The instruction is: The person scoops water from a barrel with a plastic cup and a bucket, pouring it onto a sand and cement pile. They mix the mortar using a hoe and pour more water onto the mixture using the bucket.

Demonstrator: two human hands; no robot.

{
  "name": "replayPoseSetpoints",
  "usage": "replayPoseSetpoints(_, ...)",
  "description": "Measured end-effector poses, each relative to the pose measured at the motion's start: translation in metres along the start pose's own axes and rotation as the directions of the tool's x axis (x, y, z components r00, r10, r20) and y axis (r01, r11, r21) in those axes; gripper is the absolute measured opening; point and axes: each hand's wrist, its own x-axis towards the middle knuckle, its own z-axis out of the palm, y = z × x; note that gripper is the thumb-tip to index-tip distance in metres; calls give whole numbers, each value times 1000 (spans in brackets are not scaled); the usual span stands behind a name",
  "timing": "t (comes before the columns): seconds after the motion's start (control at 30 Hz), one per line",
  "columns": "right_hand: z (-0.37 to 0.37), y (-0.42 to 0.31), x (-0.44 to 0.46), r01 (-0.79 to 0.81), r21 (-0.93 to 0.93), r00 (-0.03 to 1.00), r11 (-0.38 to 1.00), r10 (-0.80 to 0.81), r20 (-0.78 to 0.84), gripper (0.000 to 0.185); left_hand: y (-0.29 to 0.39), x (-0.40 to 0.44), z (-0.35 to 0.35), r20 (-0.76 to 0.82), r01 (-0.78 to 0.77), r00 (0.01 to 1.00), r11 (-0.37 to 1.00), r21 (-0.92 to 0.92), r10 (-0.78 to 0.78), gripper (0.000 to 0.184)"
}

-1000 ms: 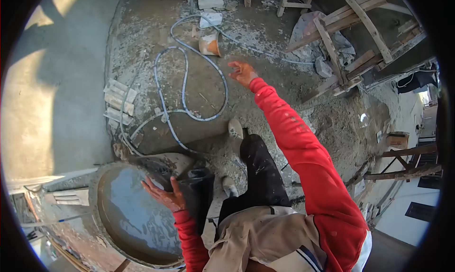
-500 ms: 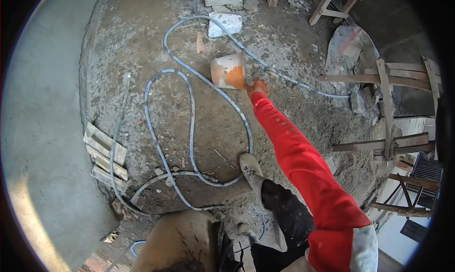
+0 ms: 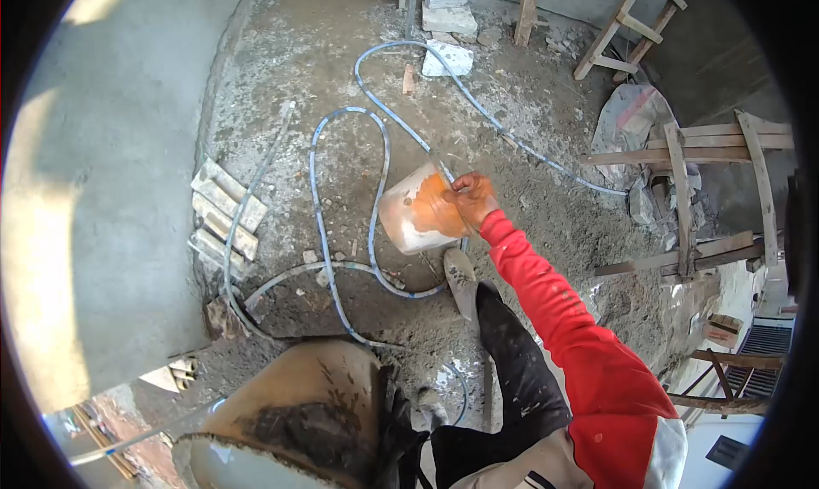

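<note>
Orange-patched bucket [image 3: 420,208], inside hidden, tilts in the right hand [image 3: 472,199].

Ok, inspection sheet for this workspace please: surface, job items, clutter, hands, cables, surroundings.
Surface: rough, dirty ground, loose debris scattered about.
Job items: white bucket with an orange patch, tilted; contents not visible.
Clutter: pale slabs near the wall, white block, crumpled sack.
Hands: right hand grips the bucket's rim; left hand not in view.
Cables: no power cable identifiable; bluish hose looped across the ground.
Surroundings: grey wall at picture left, wooden frame at picture right.
</note>
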Motion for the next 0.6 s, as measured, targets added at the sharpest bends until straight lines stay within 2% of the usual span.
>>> replayPoseSetpoints(0.03, -13, -38, -46, 110, -67, 994, 992, -112, -20, 29, -8, -3, -14, -14, -16, 1000, 1000, -25, 15, 80)
replayPoseSetpoints(0.07, -25, -64, -83, 119, -70, 993, 990, -120, -15, 29, -12, -4, -24, -18, -25, 1000, 999, -41, 24, 80)
replayPoseSetpoints(0.1, -37, -86, -116, 129, 26, 987, 991, -131, 89, 28, 3, 2, -31, -9, -43, 999, 994, -103, 42, 81)
replayPoseSetpoints(0.13, -45, -105, -154, 114, 126, 971, 986, -137, 196, 27, -2, 1, -45, 72, -53, 996, 995, -90, 59, 74)
replayPoseSetpoints(0.17, -57, -135, -194, 104, 130, 971, 986, -129, 203, 27, 9, 17, -69, 129, -114, 982, 976, -187, 139, 65)
replayPoseSetpoints(0.2, -70, -172, -227, 176, 130, 947, 976, -203, 247, 26, 11, 28, -85, 133, -181, 963, 928, -325, 234, 57)
replayPoseSetpoints(0.27, -89, -220, -298, 268, 125, 915, 955, -293, 278, 25, 23, 55, -114, 223, -161, 866, 672, -723, 448, 48)
replayPoseSetpoints(0.33, -105, -262, -352, 536, 4, 785, 844, -500, 367, 23, 44, 67, -138, 390, 177, 776, 422, -889, 495, 43)
replayPoseSetpoints(0.37, -110, -277, -379, 566, -67, 783, 822, -510, 357, 25, 54, 74, -151, 361, 165, 785, 392, -905, 504, 43)
replayPoseSetpoints(0.4, -114, -288, -410, 576, -85, 781, 813, -517, 350, 25, 61, 77, -166, 527, 456, 693, 266, -849, 492, 44)
replayPoseSetpoints(0.43, -118, -297, -441, 615, -256, 781, 746, -530, 330, 22, 61, 75, -179, 660, 706, 549, 138, -695, 513, 46)
replayPoseSetpoints(0.47, -120, -298, -468, 625, -417, 780, 660, -544, 309, 20, 57, 68, -189, 649, 704, 548, 129, -699, 528, 46)
replayPoseSetpoints(0.53, -122, -288, -517, 611, -480, 786, 629, -553, 276, 20, 48, 50, -201, 762, 929, 322, -34, -368, 561, 52)
replayPoseSetpoints(0.57, -122, -281, -543, 642, -539, 736, 544, -634, 237, 21, 43, 37, -204, 777, 959, 251, -37, -282, 577, 53)
replayPoseSetpoints(0.6, -122, -272, -568, 658, -597, 679, 459, -704, 207, 21, 37, 22, -202, 782, 964, 231, -25, -266, 579, 53)
